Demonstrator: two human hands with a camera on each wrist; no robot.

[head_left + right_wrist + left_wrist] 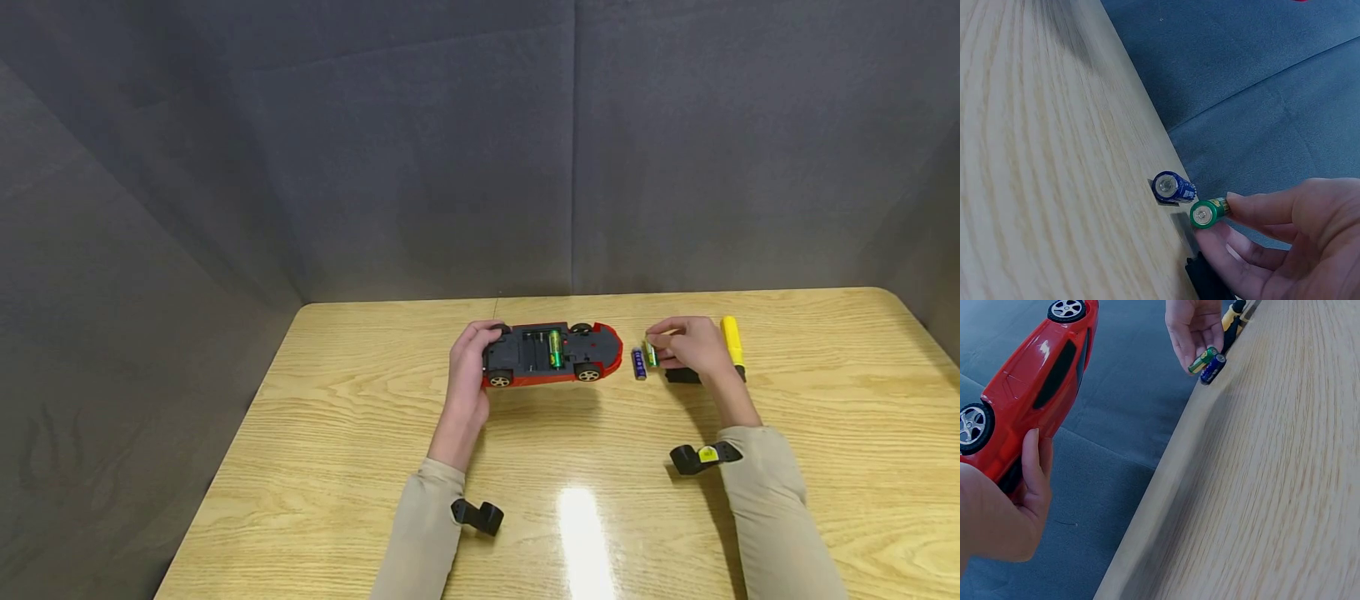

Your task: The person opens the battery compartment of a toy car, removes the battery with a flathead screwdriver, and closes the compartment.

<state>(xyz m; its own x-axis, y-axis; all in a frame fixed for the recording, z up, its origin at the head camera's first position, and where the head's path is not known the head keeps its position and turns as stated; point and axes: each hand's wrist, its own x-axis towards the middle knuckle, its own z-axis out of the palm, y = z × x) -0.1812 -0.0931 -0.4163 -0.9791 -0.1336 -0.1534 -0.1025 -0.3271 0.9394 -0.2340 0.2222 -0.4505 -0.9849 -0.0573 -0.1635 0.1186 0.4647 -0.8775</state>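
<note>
A red toy car (pixel 603 346) is held up off the table with its underside toward the head camera. My left hand (pixel 468 358) grips it at one end; in the left wrist view the thumb lies along its side. One green battery (pixel 556 349) sits in the car's uncovered battery compartment (pixel 535 354), beside bare slots. With its fingertips my right hand (pixel 693 343) pinches another green battery (pixel 1205 213) just above the table. Right beside it a blue battery (pixel 638 364) lies on the wood.
Under and behind my right hand are a black piece (pixel 681 376), only partly visible, and a yellow-handled tool (pixel 732 340), likely a screwdriver. The wooden table (pixel 337 467) ends at a dark cloth backdrop (pixel 420 167).
</note>
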